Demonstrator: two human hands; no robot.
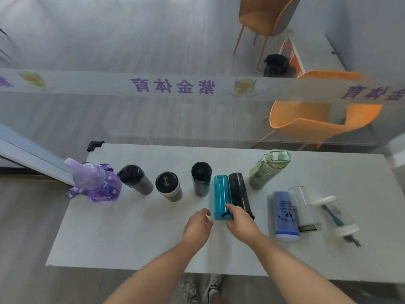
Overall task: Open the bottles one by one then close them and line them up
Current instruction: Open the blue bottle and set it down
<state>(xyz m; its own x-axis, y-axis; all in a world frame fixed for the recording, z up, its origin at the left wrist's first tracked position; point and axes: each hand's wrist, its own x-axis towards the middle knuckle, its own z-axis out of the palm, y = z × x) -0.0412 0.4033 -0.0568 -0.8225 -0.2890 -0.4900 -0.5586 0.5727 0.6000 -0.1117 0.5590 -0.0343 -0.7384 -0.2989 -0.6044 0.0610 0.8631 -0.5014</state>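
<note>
A teal bottle (221,196) lies on its side on the white table (140,238), beside a lying black bottle (240,194). My right hand (240,220) touches the teal bottle's near cap end, fingers spread. Just left of that cap my left hand (198,224) hovers open. Standing in a row at the back are a purple bottle (97,183), a dark grey bottle (135,179), a black-lidded cup (168,186), a dark bottle (201,178) and a green bottle (269,168). A blue bottle (285,216) and two clear bottles (304,209) (338,217) lie at the right.
A glass partition with a printed white band (173,86) stands behind the table. Orange chairs (315,119) and a black bin (276,65) are beyond it. My shoes (201,288) show below the table's near edge.
</note>
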